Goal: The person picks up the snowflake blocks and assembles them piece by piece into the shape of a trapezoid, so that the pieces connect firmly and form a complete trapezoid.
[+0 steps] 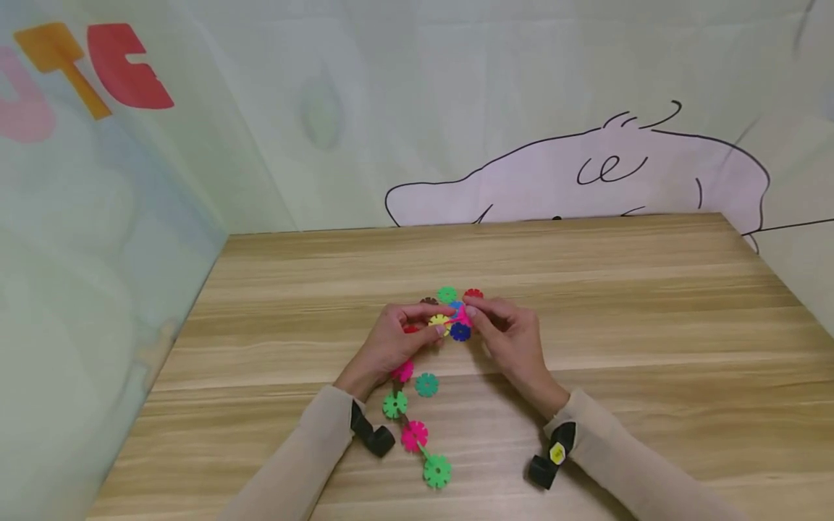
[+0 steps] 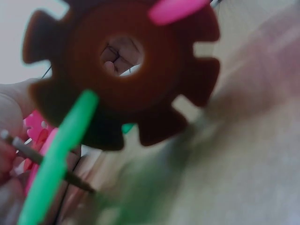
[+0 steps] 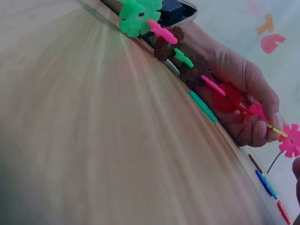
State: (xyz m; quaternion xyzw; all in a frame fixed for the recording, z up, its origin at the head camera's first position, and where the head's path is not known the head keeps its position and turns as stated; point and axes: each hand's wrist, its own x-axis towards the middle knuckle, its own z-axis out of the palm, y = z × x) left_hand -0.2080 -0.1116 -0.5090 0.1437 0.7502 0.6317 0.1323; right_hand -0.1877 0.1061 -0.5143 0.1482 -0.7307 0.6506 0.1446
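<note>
Notched plastic snowflake discs join edge to edge in a chain. My left hand (image 1: 389,340) pinches a yellow disc (image 1: 439,323) near the chain's upper end. Opposite it, my right hand (image 1: 515,340) pinches a pink disc (image 1: 463,315) between thumb and fingers. In the right wrist view the yellow disc (image 3: 276,131), edge-on, meets the pink disc (image 3: 291,140); how deep the notches sit cannot be told. From the left hand the chain runs toward me, past a red disc (image 3: 228,98), to a green disc (image 1: 437,471). A brown disc (image 2: 164,84) fills much of the left wrist view.
Loose discs lie beyond the hands: green (image 1: 447,294), red (image 1: 473,293), brown (image 1: 428,300) and dark blue (image 1: 460,332) among them. A teal disc (image 1: 426,384) lies right of the chain on the wooden table (image 1: 619,289). A printed cloth backdrop (image 1: 313,174) stands behind.
</note>
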